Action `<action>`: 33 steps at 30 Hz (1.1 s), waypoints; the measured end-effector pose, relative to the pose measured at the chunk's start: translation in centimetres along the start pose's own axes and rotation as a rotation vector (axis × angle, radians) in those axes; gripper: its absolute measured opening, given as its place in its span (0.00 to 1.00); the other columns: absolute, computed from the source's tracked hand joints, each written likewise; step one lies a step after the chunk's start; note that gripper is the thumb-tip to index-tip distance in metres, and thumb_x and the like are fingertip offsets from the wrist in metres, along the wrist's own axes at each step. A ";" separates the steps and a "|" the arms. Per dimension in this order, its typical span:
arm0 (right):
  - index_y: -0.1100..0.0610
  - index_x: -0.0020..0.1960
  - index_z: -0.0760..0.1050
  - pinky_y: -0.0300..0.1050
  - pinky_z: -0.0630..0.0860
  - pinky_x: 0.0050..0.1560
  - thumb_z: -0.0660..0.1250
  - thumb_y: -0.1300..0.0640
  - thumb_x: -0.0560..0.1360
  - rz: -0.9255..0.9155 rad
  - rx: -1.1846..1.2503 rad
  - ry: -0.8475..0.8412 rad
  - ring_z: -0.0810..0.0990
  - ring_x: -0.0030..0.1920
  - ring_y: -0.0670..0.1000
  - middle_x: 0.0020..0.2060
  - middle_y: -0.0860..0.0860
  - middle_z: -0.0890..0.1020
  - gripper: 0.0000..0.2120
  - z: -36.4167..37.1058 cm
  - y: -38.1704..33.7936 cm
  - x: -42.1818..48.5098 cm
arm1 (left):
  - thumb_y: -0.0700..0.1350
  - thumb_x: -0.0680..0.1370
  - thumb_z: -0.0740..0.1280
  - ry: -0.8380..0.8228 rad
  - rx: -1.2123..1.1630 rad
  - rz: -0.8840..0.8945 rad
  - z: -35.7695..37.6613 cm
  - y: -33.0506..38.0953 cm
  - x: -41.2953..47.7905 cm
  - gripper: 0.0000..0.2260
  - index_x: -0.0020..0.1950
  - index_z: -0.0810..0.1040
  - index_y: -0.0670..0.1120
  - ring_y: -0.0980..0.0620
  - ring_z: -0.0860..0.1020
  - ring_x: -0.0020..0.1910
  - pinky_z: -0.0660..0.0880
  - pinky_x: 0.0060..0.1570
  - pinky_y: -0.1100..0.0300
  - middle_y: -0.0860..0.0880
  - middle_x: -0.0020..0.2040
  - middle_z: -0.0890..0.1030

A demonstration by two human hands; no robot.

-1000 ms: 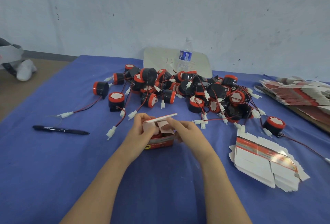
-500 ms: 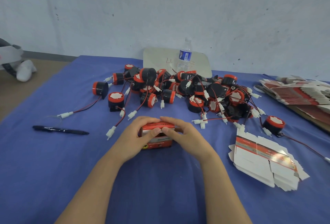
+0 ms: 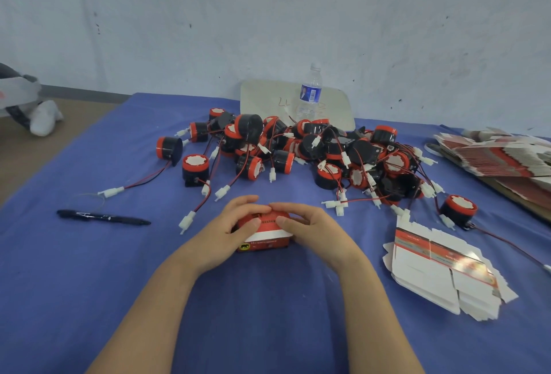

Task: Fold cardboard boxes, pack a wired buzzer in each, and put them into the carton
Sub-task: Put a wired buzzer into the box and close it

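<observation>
A small red and white cardboard box [image 3: 266, 235] stands on the blue table [image 3: 89, 278] in front of me, its lid down. My left hand [image 3: 228, 232] grips its left side, thumb on top. My right hand [image 3: 310, 230] holds its right side, thumb pressing the lid. Behind it lies a heap of black and red wired buzzers [image 3: 313, 153] with white connectors. One buzzer [image 3: 459, 209] sits apart at the right. A stack of flat unfolded boxes [image 3: 444, 272] lies to my right. No carton is in view.
A black pen [image 3: 104, 218] lies at the left. A water bottle [image 3: 310, 93] stands on a pale board [image 3: 262, 99] at the back by the wall. More flat boxes [image 3: 501, 159] are piled at the far right edge.
The box's lid stood open with both hands at its flaps; it was then folded down, and both hands now press on the shut box.
</observation>
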State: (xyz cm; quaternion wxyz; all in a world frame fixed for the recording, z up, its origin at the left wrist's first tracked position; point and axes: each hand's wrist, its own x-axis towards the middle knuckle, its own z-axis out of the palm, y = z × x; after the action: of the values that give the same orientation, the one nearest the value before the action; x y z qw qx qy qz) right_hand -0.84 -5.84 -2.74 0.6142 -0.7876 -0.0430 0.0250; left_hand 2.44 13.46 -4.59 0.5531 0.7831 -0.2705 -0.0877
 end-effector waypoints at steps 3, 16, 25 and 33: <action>0.42 0.57 0.79 0.36 0.76 0.49 0.67 0.56 0.78 0.020 0.035 -0.010 0.82 0.51 0.44 0.55 0.47 0.83 0.12 -0.1 0.1 0.0 | 0.54 0.79 0.60 -0.043 -0.015 -0.027 -0.1 0.3 -0.2 0.14 0.64 0.72 0.62 0.62 0.66 0.67 0.72 0.52 0.73 0.64 0.70 0.60; 0.41 0.56 0.77 0.38 0.78 0.52 0.70 0.56 0.75 -0.054 0.008 -0.023 0.81 0.54 0.46 0.55 0.48 0.82 0.14 -0.1 0.2 0.1 | 0.56 0.72 0.66 -0.006 -0.060 -0.008 -0.4 1.0 -0.5 0.18 0.62 0.74 0.63 0.63 0.71 0.62 0.74 0.50 0.72 0.65 0.64 0.68; 0.41 0.55 0.80 0.43 0.78 0.57 0.70 0.52 0.75 -0.003 0.040 -0.043 0.82 0.54 0.46 0.54 0.46 0.83 0.10 -0.1 0.3 0.0 | 0.51 0.79 0.63 -0.081 -0.002 -0.046 -0.3 0.9 -0.4 0.14 0.62 0.72 0.67 0.70 0.66 0.62 0.71 0.49 0.75 0.67 0.69 0.59; 0.46 0.63 0.75 0.49 0.76 0.61 0.65 0.55 0.78 0.081 0.125 -0.027 0.78 0.59 0.51 0.60 0.49 0.79 0.14 0.0 0.7 0.4 | 0.52 0.82 0.56 -0.087 0.036 -0.074 -0.2 1.1 -0.3 0.13 0.62 0.70 0.68 0.61 0.64 0.67 0.70 0.51 0.74 0.64 0.71 0.56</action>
State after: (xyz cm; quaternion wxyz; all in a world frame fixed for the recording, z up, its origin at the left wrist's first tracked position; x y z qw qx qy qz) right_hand -0.43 -5.92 -3.38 0.6601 -0.7483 -0.0177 0.0629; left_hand 1.92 13.53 -3.55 0.5230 0.7979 -0.2665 -0.1371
